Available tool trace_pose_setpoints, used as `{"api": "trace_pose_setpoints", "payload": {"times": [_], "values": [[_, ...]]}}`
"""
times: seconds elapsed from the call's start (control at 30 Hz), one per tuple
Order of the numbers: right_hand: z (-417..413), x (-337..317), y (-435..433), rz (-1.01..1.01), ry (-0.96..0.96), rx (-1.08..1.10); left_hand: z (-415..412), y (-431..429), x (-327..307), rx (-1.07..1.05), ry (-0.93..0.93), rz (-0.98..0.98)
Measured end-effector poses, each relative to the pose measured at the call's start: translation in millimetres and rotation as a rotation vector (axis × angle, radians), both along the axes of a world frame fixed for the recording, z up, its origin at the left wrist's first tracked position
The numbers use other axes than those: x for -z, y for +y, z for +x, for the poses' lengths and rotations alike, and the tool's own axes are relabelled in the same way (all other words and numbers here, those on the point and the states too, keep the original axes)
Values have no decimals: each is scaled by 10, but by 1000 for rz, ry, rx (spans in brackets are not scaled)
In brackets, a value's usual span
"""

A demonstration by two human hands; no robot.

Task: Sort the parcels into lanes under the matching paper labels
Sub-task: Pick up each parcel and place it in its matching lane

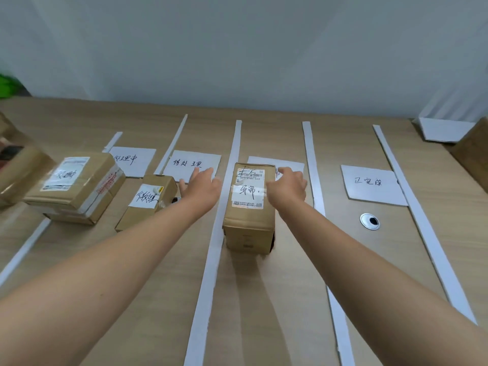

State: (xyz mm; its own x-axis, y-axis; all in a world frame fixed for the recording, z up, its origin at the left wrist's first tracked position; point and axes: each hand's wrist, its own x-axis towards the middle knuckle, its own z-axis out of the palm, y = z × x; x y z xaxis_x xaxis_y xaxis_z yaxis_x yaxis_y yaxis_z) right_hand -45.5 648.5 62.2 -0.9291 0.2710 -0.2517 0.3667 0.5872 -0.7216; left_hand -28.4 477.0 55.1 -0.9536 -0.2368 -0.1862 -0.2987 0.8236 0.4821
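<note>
On the wooden table [290,326], left hand [201,184] and right hand [288,185] flank a parcel [248,215], unclenched.

Third label [288,162] mostly hidden behind the tall parcel [249,204] and right hand [289,187], its writing lost. At the left edge, a blurred box [18,165] is cut off, and a green smear [6,85] is unidentifiable.

Strips [211,260] run front to back on desk [290,299], splitting it into lanes. Flat parcel [76,186] sits over leftmost strip, left of first label [133,161]. Small parcel [148,202] lies before and left of second label [192,163]. Tall parcel [249,207] stands before third label [287,163], hiding part of it. Grommet [369,221] lies before fourth label [372,184].
</note>
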Motion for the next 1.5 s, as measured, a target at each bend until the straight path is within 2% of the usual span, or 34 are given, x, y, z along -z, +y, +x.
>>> {"api": "trace_pose_setpoints", "payload": {"times": [0.13,0.37,0.63,0.77,1.0,1.2,1.33,1.5], "values": [[336,-576,-244,-71,108,-127,271,-184,-459,112,185,-157],[899,-1755,-741,24,422,-199,727,-546,-1736,58,542,-297],[1741,-2870,-1702,293,649,-388,1661,-1297,-2657,-42,758,-398],[2331,-3178,-2288,285,673,-449,2407,-2000,-2846,-128,778,-478],[3502,-3300,-3662,194,689,-631,3909,-3317,-2887,-296,667,-617],[4336,-2810,-4594,200,675,-795,4846,-4201,-2694,-404,596,-648],[4487,-2624,-5039,200,678,-884,5191,-4636,-2547,-430,570,-668],[4274,-2506,-5511,157,672,-899,5333,-5243,-2395,-454,537,-690]]}}
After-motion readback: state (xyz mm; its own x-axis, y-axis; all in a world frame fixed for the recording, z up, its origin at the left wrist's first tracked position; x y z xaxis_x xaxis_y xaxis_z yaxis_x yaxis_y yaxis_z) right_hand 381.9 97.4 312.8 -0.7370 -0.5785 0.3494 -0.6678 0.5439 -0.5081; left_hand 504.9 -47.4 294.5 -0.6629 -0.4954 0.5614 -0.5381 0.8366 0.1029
